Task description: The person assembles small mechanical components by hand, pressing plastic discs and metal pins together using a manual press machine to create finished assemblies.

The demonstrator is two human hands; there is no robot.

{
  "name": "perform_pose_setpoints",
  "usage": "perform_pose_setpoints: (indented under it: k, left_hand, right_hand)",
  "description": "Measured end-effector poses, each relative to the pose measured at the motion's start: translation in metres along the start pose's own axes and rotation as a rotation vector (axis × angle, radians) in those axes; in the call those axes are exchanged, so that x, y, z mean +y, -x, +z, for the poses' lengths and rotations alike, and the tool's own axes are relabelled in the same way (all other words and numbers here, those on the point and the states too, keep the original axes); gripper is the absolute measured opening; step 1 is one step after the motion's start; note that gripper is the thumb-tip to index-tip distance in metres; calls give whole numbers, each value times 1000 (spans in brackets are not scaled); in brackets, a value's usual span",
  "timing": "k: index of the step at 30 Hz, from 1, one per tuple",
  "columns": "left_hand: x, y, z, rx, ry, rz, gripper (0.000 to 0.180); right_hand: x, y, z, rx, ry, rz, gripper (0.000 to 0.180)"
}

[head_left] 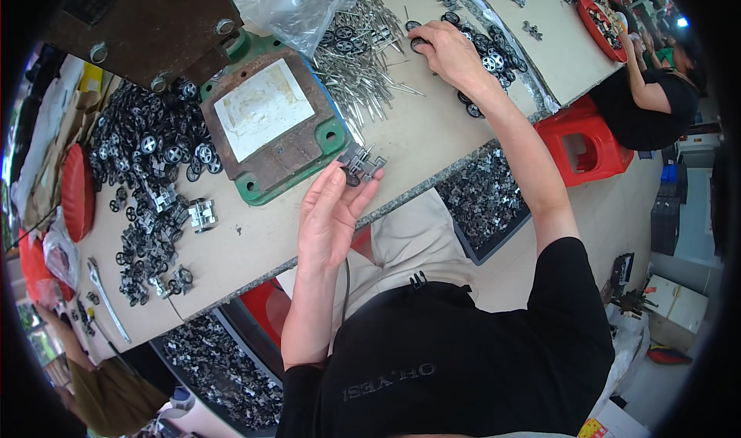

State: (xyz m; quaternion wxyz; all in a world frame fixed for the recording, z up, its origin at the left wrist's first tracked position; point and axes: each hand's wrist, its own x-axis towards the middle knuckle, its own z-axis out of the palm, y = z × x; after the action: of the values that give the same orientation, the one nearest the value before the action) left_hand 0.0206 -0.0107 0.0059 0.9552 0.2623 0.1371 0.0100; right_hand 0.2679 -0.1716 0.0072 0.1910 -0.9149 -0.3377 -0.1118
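Between the thumb and fingers of my left hand point(328, 218) is a small grey toy-car chassis point(369, 162), held over the table's front edge. A black wheel shows on its lower side, and a thin metal axle sticks out of it. My right hand point(455, 56) reaches farther out to the right, fingertips pinched at a small black wheel point(419, 43). Just beyond lies another wheel point(413, 25). Beside that hand spreads a heap of black wheels with silver spokes point(494, 56), partly covered by the wrist. Loose metal axles point(367, 75) are piled between my hands.
A green-and-brown press base point(266, 110) with a white plate stands left of centre. Left of it lie heaped wheels point(147, 141) and wheeled chassis point(202, 216). Crates of grey parts point(482, 199) sit below the table edge. A person works near a red tray point(600, 29).
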Motion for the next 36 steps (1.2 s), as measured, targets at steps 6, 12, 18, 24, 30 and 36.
perform_pose_setpoints:
  k: [6, 12, 18, 24, 30, 36]
  left_hand:
    - [-1, -1, -5, -7, 11, 5, 29]
    - [-2, -1, 0, 20, -19, 22, 31]
    - [-6, -1, 0, 36, -42, 57, 31]
    - [-6, 1, 1, 43, -45, 96, 32]
    - [-7, 1, 1, 34, -85, 107, 34]
    - [-6, 1, 2, 23, -76, 115, 34]
  right_hand:
    - [-23, 11, -22, -46, -198, 76, 18]
    - [-88, 65, -40, -138, -839, 225, 22]
    - [-121, 92, -26, -51, -1229, 370, 18]
    - [-126, 102, -14, 38, -1407, 380, 17]
    - [-128, 100, -13, 70, -1469, 449, 16]
    - [-129, 100, -6, 104, -1453, 386, 15]
